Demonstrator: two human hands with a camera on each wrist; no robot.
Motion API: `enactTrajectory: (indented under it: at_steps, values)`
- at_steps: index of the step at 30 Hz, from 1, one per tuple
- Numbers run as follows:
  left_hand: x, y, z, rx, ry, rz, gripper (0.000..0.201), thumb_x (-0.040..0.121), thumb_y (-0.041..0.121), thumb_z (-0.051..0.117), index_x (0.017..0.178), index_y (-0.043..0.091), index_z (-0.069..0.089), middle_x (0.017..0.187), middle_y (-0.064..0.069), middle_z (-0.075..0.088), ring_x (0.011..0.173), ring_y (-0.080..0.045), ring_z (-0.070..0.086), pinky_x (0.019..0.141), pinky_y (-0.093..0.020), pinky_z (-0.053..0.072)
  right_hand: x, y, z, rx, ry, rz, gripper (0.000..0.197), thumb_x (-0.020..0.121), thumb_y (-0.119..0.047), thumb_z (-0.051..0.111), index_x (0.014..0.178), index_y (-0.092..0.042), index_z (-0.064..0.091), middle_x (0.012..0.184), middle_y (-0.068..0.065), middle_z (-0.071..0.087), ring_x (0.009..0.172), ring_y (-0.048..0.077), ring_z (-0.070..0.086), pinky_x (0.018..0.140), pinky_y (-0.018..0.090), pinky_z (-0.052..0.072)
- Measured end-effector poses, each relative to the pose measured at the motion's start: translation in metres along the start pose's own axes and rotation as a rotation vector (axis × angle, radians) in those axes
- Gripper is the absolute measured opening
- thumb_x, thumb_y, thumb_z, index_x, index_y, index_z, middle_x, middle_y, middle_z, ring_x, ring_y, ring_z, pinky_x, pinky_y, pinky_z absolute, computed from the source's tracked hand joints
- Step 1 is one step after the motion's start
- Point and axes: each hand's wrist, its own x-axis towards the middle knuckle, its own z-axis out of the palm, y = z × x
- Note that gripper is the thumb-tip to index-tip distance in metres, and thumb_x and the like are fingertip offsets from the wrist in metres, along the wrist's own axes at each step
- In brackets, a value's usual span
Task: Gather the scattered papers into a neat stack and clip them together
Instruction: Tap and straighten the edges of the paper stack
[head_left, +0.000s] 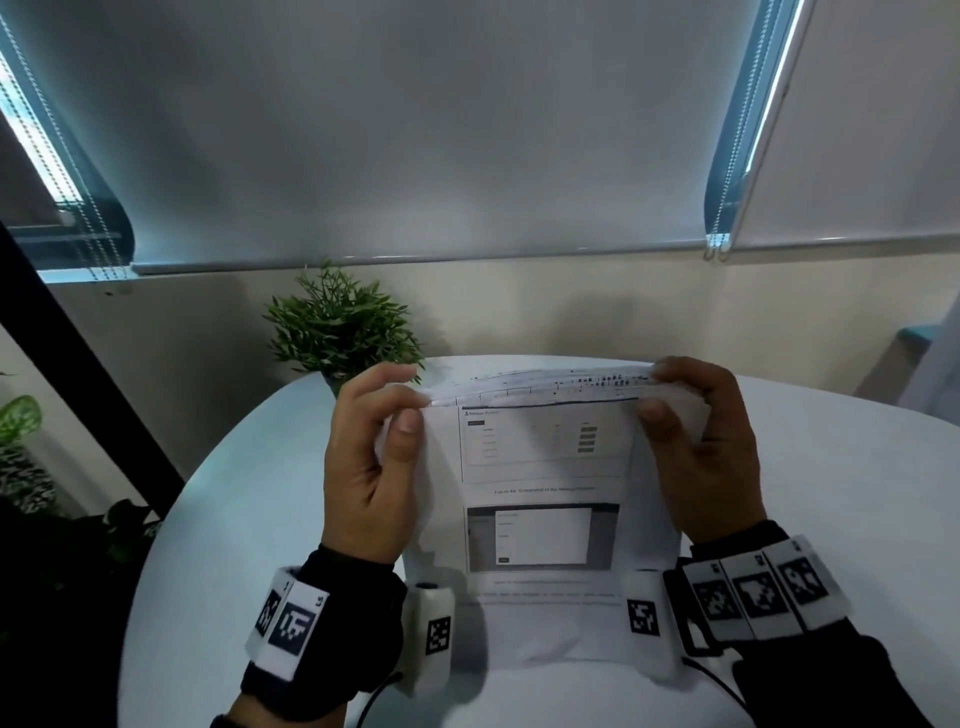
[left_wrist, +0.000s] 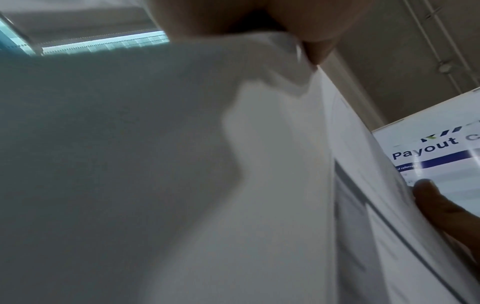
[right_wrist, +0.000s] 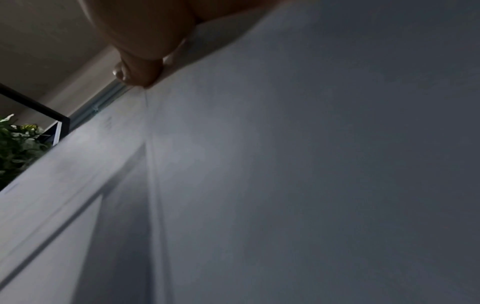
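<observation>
A stack of printed white papers (head_left: 540, 499) stands upright on its lower edge on the white round table (head_left: 831, 467), front page facing me with two screenshots on it. My left hand (head_left: 371, 457) grips the stack's upper left corner, thumb in front and fingers behind. My right hand (head_left: 696, 441) grips the upper right corner the same way. The top edges of the sheets fan slightly apart. The left wrist view shows the papers (left_wrist: 182, 164) from behind and my left hand (left_wrist: 298, 28) above. The right wrist view is filled by the papers (right_wrist: 285, 164) under my right hand (right_wrist: 145, 45). No clip is in view.
A small green potted plant (head_left: 340, 327) stands at the table's far edge, just behind my left hand. Lowered window blinds (head_left: 415, 130) hang behind the table. More leafy plants (head_left: 21, 421) stand on the left beside the table.
</observation>
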Motion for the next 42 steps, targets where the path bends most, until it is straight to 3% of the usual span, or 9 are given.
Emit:
enactTrajectory:
  at_steps: [6,11,14,17,20,23,32,37,42]
  values:
    - [0.001,0.010,0.005,-0.029,0.043,-0.011,0.016,0.091,0.031,0.050,0.105,0.023,0.051,0.120,0.000,0.052,0.115,-0.010,0.050,0.098,-0.020,0.036,0.004,-0.001,-0.001,-0.063,0.028,-0.044,0.021,0.082,-0.038,0.056,0.093,-0.055,0.049,0.094,-0.035,0.056,0.083,-0.014,0.053,0.073,0.001,0.038]
    - [-0.013,0.006,0.004,-0.227,0.014,-0.479,0.092,0.045,0.061,0.084,0.123,0.027,0.050,0.115,-0.002,0.066,0.106,-0.026,0.064,0.083,-0.033,0.054,0.005,-0.006,0.003,-0.013,0.045,-0.027,0.019,0.079,-0.061,0.057,0.095,-0.057,0.047,0.096,-0.029,0.057,0.083,-0.008,0.054,0.070,0.007,0.043]
    - [-0.015,0.005,0.003,-0.177,-0.025,-0.537,0.056,0.046,0.044,0.085,0.093,0.019,0.069,0.086,0.009,0.075,0.080,-0.010,0.071,0.063,-0.017,0.054,0.005,-0.003,-0.002,0.221,-0.012,0.084,0.068,0.055,-0.073,0.071,0.112,-0.051,0.041,0.106,0.007,0.056,0.088,0.013,0.059,0.070,0.024,0.053]
    - [-0.016,0.008,0.004,-0.189,0.021,-0.513,0.035,0.059,0.024,0.088,0.088,0.018,0.069,0.081,0.013,0.074,0.072,-0.003,0.070,0.061,-0.013,0.052,-0.013,0.009,-0.012,0.400,-0.138,0.343,0.112,0.029,-0.046,0.092,0.126,-0.030,0.039,0.112,0.011,0.060,0.090,0.009,0.066,0.069,0.023,0.055]
    - [-0.015,0.020,0.011,-0.238,0.078,-0.523,0.035,0.057,0.020,0.078,0.091,0.019,0.068,0.084,0.013,0.074,0.076,-0.003,0.069,0.064,-0.015,0.053,-0.031,0.011,-0.011,0.285,-0.159,0.475,0.085,0.033,-0.054,0.090,0.105,-0.020,0.060,0.095,-0.009,0.074,0.085,0.003,0.069,0.067,0.019,0.054]
    - [-0.007,0.032,0.016,-0.243,0.078,-0.455,0.037,0.060,0.020,0.083,0.093,0.026,0.067,0.088,0.017,0.073,0.082,-0.001,0.069,0.069,-0.015,0.053,-0.021,0.001,-0.007,0.229,-0.058,0.438,0.041,0.062,-0.016,0.082,0.094,-0.029,0.060,0.081,-0.028,0.070,0.078,-0.008,0.066,0.066,0.011,0.051]
    - [-0.020,0.015,0.013,-0.290,-0.030,-0.585,0.078,0.049,0.027,0.089,0.118,0.017,0.054,0.102,0.005,0.068,0.090,-0.002,0.067,0.067,-0.014,0.052,-0.027,0.007,-0.005,0.300,0.011,0.459,0.067,0.056,-0.022,0.080,0.119,-0.018,0.055,0.096,-0.012,0.070,0.088,0.000,0.066,0.068,0.013,0.051]
    - [-0.022,0.000,0.015,-0.298,-0.002,-0.653,0.065,0.052,0.031,0.092,0.108,0.023,0.060,0.095,0.011,0.073,0.088,-0.005,0.068,0.068,-0.018,0.054,-0.027,0.020,-0.004,0.300,-0.024,0.497,0.057,0.059,-0.034,0.086,0.108,-0.025,0.056,0.095,-0.012,0.071,0.088,0.001,0.067,0.068,0.013,0.052]
    - [-0.020,0.002,0.020,-0.290,0.024,-0.682,0.033,0.064,0.019,0.081,0.094,0.023,0.065,0.082,0.010,0.073,0.080,-0.003,0.069,0.064,-0.015,0.053,-0.027,0.022,0.002,0.278,-0.046,0.493,0.041,0.074,-0.010,0.071,0.111,-0.020,0.057,0.086,-0.018,0.071,0.081,-0.010,0.064,0.067,0.007,0.049]
